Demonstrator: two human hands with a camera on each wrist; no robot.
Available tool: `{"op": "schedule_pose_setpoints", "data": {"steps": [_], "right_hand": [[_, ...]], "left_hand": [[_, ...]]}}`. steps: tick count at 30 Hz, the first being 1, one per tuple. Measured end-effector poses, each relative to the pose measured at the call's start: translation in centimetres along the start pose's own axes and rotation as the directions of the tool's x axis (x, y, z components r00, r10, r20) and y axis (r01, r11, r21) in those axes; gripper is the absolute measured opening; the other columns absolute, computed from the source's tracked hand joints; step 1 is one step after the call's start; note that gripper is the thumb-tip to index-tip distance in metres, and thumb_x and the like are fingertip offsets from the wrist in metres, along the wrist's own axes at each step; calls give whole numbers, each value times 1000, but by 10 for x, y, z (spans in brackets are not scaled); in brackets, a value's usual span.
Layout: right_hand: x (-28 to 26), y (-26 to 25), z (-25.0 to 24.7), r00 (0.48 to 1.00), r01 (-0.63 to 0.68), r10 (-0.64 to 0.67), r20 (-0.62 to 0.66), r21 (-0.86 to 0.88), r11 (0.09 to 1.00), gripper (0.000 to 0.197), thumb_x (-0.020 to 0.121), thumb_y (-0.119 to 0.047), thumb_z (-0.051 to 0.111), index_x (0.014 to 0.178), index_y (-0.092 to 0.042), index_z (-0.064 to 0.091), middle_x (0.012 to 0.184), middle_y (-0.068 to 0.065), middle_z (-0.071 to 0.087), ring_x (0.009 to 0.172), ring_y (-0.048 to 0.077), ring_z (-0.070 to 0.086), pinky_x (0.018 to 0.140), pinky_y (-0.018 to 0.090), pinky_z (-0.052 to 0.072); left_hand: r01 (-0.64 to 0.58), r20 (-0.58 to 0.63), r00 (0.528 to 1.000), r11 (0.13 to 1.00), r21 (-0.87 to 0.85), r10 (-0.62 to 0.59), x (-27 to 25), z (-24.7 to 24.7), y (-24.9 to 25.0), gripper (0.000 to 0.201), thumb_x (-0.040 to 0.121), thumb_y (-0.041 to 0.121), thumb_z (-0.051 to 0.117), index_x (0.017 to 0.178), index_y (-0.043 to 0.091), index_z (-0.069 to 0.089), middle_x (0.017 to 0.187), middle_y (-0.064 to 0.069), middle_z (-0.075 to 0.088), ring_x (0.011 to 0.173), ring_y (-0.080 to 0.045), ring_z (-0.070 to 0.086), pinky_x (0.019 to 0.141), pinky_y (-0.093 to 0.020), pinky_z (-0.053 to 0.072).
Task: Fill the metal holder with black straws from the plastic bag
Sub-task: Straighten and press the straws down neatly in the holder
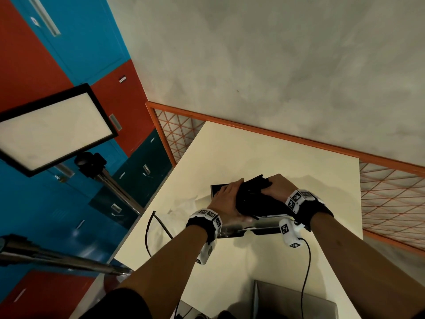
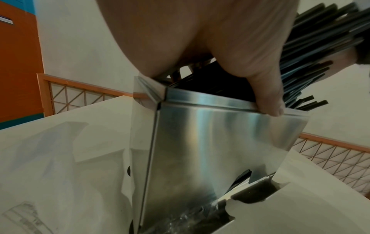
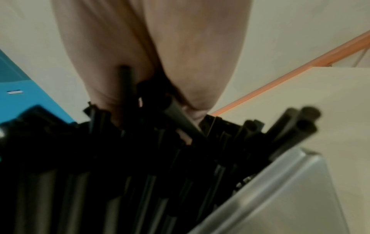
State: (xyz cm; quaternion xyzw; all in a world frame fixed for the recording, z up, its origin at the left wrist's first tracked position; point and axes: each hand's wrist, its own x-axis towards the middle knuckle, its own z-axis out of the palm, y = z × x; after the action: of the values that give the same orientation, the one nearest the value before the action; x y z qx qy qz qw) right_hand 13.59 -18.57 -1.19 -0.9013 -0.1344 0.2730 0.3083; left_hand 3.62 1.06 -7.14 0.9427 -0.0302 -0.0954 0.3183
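A thick bundle of black straws point(image 1: 251, 199) stands tilted in the shiny metal holder point(image 2: 210, 142) on the cream table point(image 1: 287, 153). My left hand point(image 1: 226, 198) lies with straight fingers against the bundle's left side, and its thumb point(image 2: 268, 102) rests on the holder's front rim. My right hand point(image 1: 276, 188) curls over the upper ends of the straws point(image 3: 140, 166) and grips them. The straws' upper ends fan out above the holder's rim point(image 3: 280, 190). A clear plastic bag point(image 1: 184, 207) lies crumpled just left of the holder.
An orange-framed mesh rail point(image 1: 287, 137) borders the table's far and right edges. A black cable point(image 1: 149, 229) loops at the table's left edge, another cable point(image 1: 307, 268) trails from my right wrist. A grey box point(image 1: 292, 302) sits at the near edge. A light panel point(image 1: 53, 132) stands left.
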Motion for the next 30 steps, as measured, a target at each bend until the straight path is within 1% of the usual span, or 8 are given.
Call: {"op": "schedule_pose_setpoints", "data": {"steps": [4,7,14,17,21,24,27,30], "right_hand": [[-4,-1,-8,999,46,-46,16,20,999,25,76,-10,69,55,-13,55,51,3,54,46,16,49,51,25,34],[-8,-9,-15,995,87,-88,53,20,996,34,76,-6,68,49,-20,53,44,-8,51,40,6,46,48,22,35],[-7,-15,-9,993,59,-61,100,18,998,22,81,-14,65,59,-20,63,57,-2,63,50,9,59,53,20,41],[-6,-14,1,994,56,-56,92,-4,998,27,85,-13,61,59,-16,56,61,1,60,56,15,55,58,26,39],[-12,-14,6,991,115,-116,66,18,993,39,89,-7,58,53,-20,50,55,-5,53,51,7,48,54,21,31],[-16,-7,5,992,124,-125,14,83,989,39,86,-9,62,50,-23,55,51,-7,54,46,4,50,54,20,35],[-20,-5,2,992,128,-127,-15,161,979,52,85,-4,62,39,-28,56,41,-12,51,39,-3,46,48,11,33],[-20,-4,1,993,115,-106,-58,183,976,47,84,-7,65,41,-23,53,42,-8,49,40,3,45,51,18,34]], "left_hand": [[-14,2,1000,1000,-9,14,3,4,2,134,58,68,84,160,26,8,159,0,30,145,-27,28,119,-50,29],[-16,-22,1000,1000,-24,15,3,6,5,131,60,63,87,160,23,12,156,-1,33,142,-26,33,119,-46,29],[22,-2,1000,1000,-16,-23,8,6,8,123,60,57,88,157,22,20,151,-2,38,138,-27,40,117,-47,32],[24,-3,1000,999,-23,-24,8,7,7,118,61,58,87,155,27,24,151,-1,39,138,-26,41,116,-48,34],[16,-5,1000,1000,-5,-16,9,7,5,115,62,64,84,154,28,26,151,0,41,137,-25,42,115,-48,35],[2,-33,999,1000,-14,-2,11,6,3,108,59,68,80,149,29,34,143,2,49,130,-23,49,110,-47,41],[-5,-47,999,1000,-9,4,14,3,3,101,58,65,81,143,28,40,135,2,54,123,-22,54,105,-43,45],[-10,-52,999,1000,1,10,15,2,7,94,62,57,81,140,24,43,132,0,55,119,-23,55,103,-43,47]]}}
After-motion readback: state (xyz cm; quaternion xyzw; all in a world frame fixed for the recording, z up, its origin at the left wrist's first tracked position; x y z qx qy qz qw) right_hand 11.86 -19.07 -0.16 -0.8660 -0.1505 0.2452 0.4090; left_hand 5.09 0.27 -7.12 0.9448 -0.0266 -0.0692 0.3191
